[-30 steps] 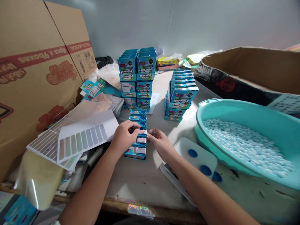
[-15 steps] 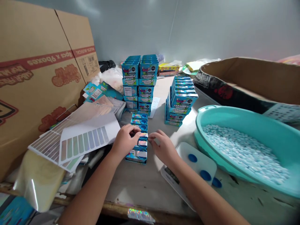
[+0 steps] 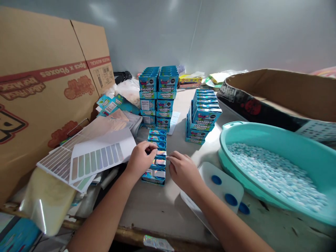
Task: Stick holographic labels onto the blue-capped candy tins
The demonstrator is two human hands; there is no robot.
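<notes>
A row of small blue candy boxes (image 3: 153, 174) runs away from me in an open display tray, and shiny holographic stickers lie across the tops of the nearer ones. My left hand (image 3: 141, 158) leans over the row from the left, thumb and forefinger pinched at the left end of a holographic sticker (image 3: 161, 153). At that sticker's right end are the closed fingertips of my right hand (image 3: 183, 170); the other fingers curl in. Farther boxes in the row show round blue openings on top. Sticker sheets (image 3: 97, 159) lie left of my left hand.
Stacked display boxes of candy (image 3: 158, 94) stand behind the row, with another stack (image 3: 203, 117) to the right. A turquoise tub (image 3: 265, 131) holds pale blue candies. Blue caps (image 3: 231, 199) rest on a white scale (image 3: 207, 168). A big carton (image 3: 52, 45) stands left.
The view has shifted slightly, so everything sits a little lower. Both hands stay at the same sticker; my right fingertips have slid slightly down along the box's right edge.
</notes>
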